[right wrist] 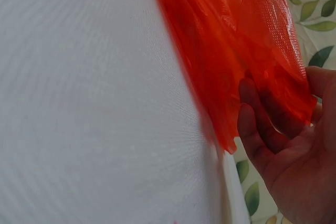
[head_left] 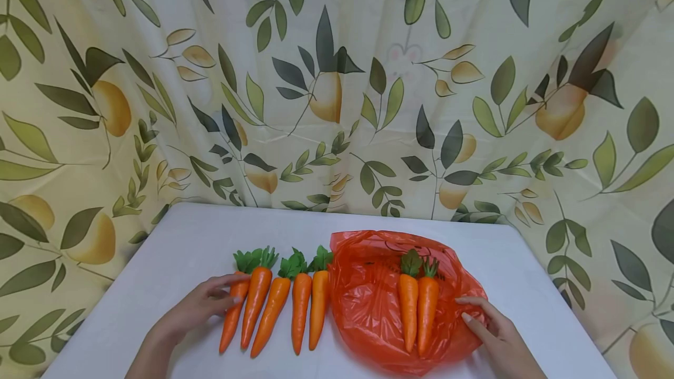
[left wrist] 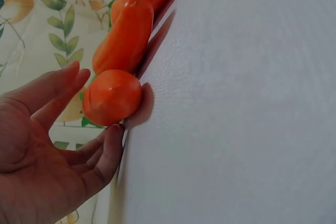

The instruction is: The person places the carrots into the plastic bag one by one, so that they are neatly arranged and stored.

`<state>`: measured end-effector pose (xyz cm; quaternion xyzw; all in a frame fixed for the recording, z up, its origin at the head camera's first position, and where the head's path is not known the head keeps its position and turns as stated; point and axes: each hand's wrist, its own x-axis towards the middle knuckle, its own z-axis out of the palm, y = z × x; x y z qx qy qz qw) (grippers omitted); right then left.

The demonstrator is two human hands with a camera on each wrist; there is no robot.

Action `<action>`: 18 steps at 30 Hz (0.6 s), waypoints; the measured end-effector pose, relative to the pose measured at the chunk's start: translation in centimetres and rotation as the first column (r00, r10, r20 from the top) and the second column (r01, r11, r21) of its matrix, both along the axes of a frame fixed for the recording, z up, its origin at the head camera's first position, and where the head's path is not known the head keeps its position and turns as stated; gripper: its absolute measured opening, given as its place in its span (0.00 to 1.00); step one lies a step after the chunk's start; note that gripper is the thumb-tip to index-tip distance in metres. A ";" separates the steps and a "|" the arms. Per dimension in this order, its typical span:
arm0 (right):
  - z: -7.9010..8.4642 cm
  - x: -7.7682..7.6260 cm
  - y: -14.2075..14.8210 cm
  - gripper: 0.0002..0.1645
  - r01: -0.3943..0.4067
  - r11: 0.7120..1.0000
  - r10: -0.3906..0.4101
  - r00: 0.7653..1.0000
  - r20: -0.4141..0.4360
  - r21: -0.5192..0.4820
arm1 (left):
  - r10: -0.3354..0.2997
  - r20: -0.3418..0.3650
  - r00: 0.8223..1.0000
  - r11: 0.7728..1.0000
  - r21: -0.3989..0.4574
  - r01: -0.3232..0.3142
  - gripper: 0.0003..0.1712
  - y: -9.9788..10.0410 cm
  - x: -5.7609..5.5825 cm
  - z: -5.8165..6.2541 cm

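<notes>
In the head view my left hand (head_left: 202, 303) is at the leftmost carrot (head_left: 229, 323), which lies on the white table. Its tip end shows close up as an orange carrot (left wrist: 113, 98) in the left wrist view. My left hand (left wrist: 47, 145) spreads its digits around that carrot; the lower fingers touch its side, and a gap shows beside the upper ones. At the right, my right hand (head_left: 500, 335) holds the edge of a red plastic bag (head_left: 368, 320). The right wrist view has the bag's rim (right wrist: 231, 77) between that hand's thumb and fingers.
Several more carrots, such as the middle carrot (head_left: 271, 317), lie in a row left of the bag, green tops away from me. Two carrots (head_left: 408, 314) rest side by side on the bag. A leaf-patterned curtain (head_left: 337, 104) hangs behind the white table (head_left: 200, 227).
</notes>
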<state>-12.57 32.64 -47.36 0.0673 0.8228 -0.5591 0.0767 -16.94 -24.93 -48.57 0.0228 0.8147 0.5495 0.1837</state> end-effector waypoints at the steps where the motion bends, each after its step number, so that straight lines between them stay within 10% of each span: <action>1: -0.1 0.0 0.0 0.24 -0.002 1.000 0.002 1.000 -0.001 0.004 | 0.004 0.000 1.000 1.000 -0.001 -0.004 0.28 0.1 0.0 0.0; 18: -0.4 -0.1 0.3 0.24 -0.008 1.000 0.008 1.000 0.006 0.013 | 0.081 -0.042 0.996 0.990 -0.115 -0.085 0.32 1.0 0.0 0.1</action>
